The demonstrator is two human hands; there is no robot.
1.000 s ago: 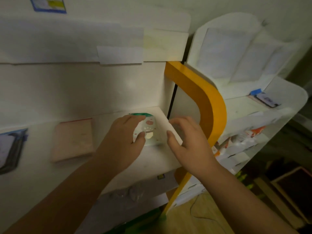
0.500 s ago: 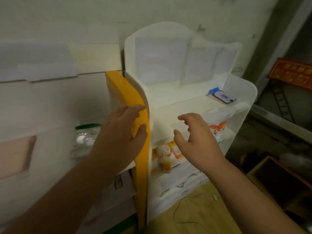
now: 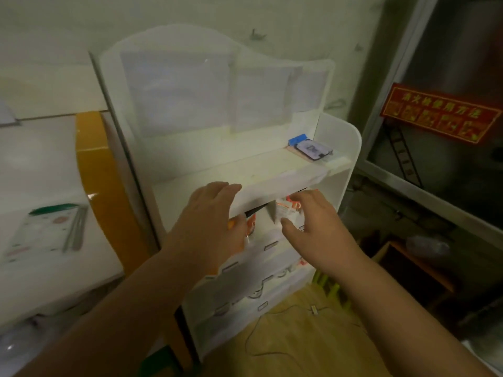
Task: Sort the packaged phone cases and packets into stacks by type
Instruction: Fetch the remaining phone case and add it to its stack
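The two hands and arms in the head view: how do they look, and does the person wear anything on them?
Both forearms are bare up to the picture's lower edge: no sleeves show. The left hand and the right hand carry no glove, and no ring, watch or bracelet is visible. The picture is dim and somewhat blurred, so small details such as nails cannot be judged.

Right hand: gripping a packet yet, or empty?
Empty. The right hand hovers with fingers spread and relaxed in front of the orange-and-white packet under the shelf; contact cannot be told.
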